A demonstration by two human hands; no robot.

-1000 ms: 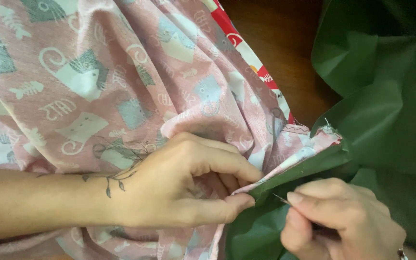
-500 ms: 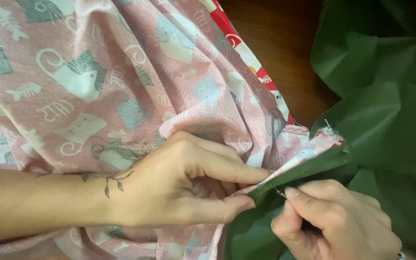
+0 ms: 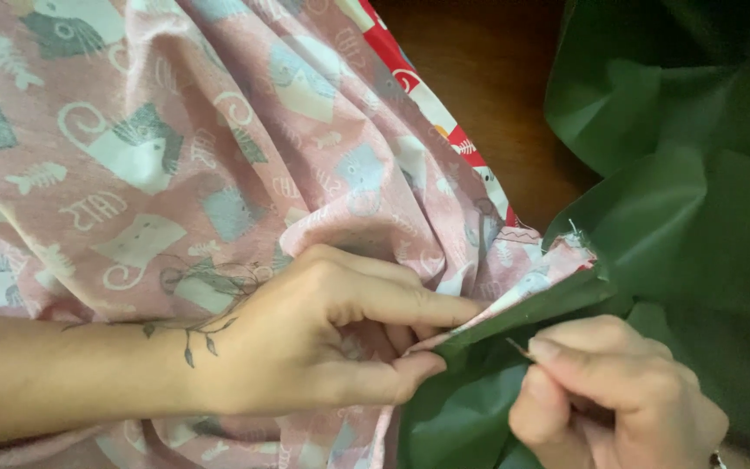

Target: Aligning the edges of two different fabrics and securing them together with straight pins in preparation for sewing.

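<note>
The right hand (image 3: pixel 614 395), pinching a thin sewing needle (image 3: pixel 521 350), has slid closer to the seam, suggesting another stitch. The left hand (image 3: pixel 323 343) clamps the pink cat-print cotton fabric (image 3: pixel 175 156) onto the glossy green lining fabric (image 3: pixel 705 226). Beyond lies the dark wooden table (image 3: pixel 496 95).

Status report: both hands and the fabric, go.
Left hand pinching pink cat-print fabric to green fabric at the edge. Right hand holding needle at the seam. Nothing obstructing.
</note>
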